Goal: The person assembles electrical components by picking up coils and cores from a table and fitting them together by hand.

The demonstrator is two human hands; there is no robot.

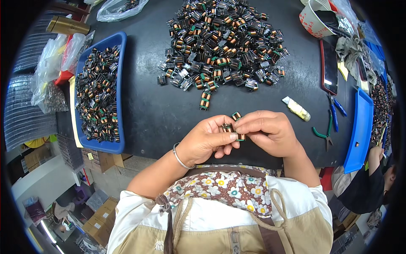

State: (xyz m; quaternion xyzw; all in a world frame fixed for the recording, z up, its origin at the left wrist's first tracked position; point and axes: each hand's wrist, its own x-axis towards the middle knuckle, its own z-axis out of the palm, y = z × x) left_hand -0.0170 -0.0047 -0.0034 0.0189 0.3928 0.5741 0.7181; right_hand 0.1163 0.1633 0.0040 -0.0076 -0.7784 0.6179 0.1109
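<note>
My left hand (pixel 211 137), with a bangle on its wrist, is closed on small wire-wound coils with copper windings, black bodies and green edges. One coil (pixel 227 127) shows between its thumb and fingers. My right hand (pixel 270 130) pinches at the same cluster from the right, its thumb and forefinger meeting a coil (pixel 241 137) beside the left thumb. Another coil (pixel 236 115) pokes up above the fingertips. Which hand bears each coil is partly hidden. Just beyond the hands, a large heap of similar coils (pixel 224 46) covers the black table (pixel 156 114).
A blue tray (pixel 123 84) full of coils stands at left. To the right lie a utility knife (pixel 297 109), green-handled pliers (pixel 325 134), blue-handled cutters (pixel 335 114), a red-edged phone (pixel 329 67) and another blue tray (pixel 357 131). A co-worker's arm (pixel 374 158) shows at far right.
</note>
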